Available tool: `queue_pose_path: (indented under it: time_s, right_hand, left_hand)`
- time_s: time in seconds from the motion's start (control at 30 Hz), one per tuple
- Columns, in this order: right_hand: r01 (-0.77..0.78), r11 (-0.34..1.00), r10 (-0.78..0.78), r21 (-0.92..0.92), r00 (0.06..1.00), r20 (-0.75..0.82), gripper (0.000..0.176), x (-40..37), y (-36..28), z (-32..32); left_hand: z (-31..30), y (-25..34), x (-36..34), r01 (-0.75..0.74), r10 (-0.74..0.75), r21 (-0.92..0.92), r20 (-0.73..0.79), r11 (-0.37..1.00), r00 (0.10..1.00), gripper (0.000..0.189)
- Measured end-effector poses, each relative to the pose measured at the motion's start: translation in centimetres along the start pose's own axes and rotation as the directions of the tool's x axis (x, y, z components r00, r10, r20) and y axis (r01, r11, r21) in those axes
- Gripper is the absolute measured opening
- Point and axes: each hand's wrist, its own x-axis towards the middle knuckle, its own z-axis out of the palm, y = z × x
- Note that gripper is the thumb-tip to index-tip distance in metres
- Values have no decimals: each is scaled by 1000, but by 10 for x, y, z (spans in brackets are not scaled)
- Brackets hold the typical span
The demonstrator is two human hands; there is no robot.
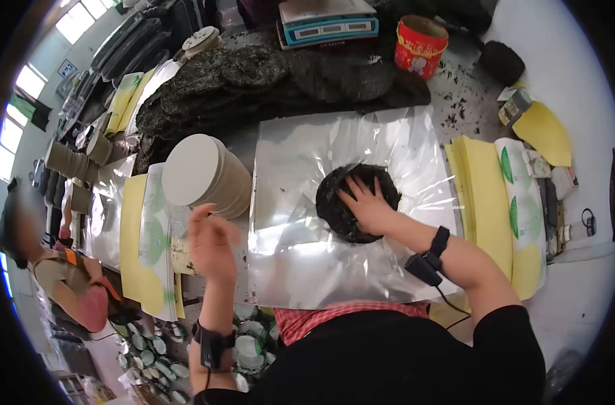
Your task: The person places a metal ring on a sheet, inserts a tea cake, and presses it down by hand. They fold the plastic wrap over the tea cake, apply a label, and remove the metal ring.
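My right hand (371, 208) lies with its fingers spread on a round, dark cake of what looks like dried seaweed (333, 214). Under the cake is a stack of shiny clear plastic sheets (300, 270), wrinkled around it. My left hand (213, 243) is raised left of the sheets, fingers loosely apart and nothing visible in them. Just beyond it stands a stack of round, pale discs (198, 170), its nearest edge close to my fingertips.
A long pile of dark seaweed cakes (253, 84) lies behind the sheets. Farther back are a blue scale (331, 30) and a red bucket (421, 50). Yellow and printed packaging flanks both sides, including yellow sheets (483, 209). A co-worker (57, 270) is at left.
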Motion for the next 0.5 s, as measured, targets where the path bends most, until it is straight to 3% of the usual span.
queue_pose_path:
  time_s: [0.07,0.1,0.13,0.17,0.23,0.3,0.33,0.37,0.4,0.43,0.47,0.5]
  right_hand:
    - [-25,998,26,-50,1000,17,96,-1,-4,3]
    - [-27,998,28,-55,1000,13,96,0,-5,8]
    - [-41,998,41,-53,999,0,96,2,-3,14]
    - [-64,997,64,-42,998,-6,97,0,-6,19]
    - [-48,980,40,192,998,48,70,-1,-2,8]
    - [30,946,-25,321,999,-19,65,8,27,38]
    - [131,843,-70,522,988,-135,59,-2,38,30]
    - [169,732,-65,660,982,-178,50,-1,44,17]
    - [35,342,59,939,996,-59,45,-2,41,10]
    - [-98,-145,115,985,987,115,41,-1,34,2]
    - [-170,-111,171,979,967,188,43,7,31,-3]
    - [-161,-94,180,983,968,175,49,-3,26,-7]
  left_hand:
    - [29,-56,8,-215,279,369,-130,904,951,48]
    - [28,-65,9,-281,417,554,-133,783,899,44]
    - [39,-13,16,-384,498,638,1,668,867,48]
    - [58,1,31,-532,684,567,-79,629,725,47]
    - [68,46,78,-732,783,363,10,577,622,21]
    - [81,29,100,-746,735,208,144,632,663,11]
    - [86,28,114,-741,715,137,197,657,671,11]
    - [88,35,120,-622,582,160,236,767,778,14]
    - [93,38,120,-480,427,187,265,857,865,18]
    - [97,41,121,-319,251,213,292,924,923,23]
    - [105,37,129,-409,288,374,337,833,896,32]
    - [112,34,124,-387,278,378,312,841,908,34]
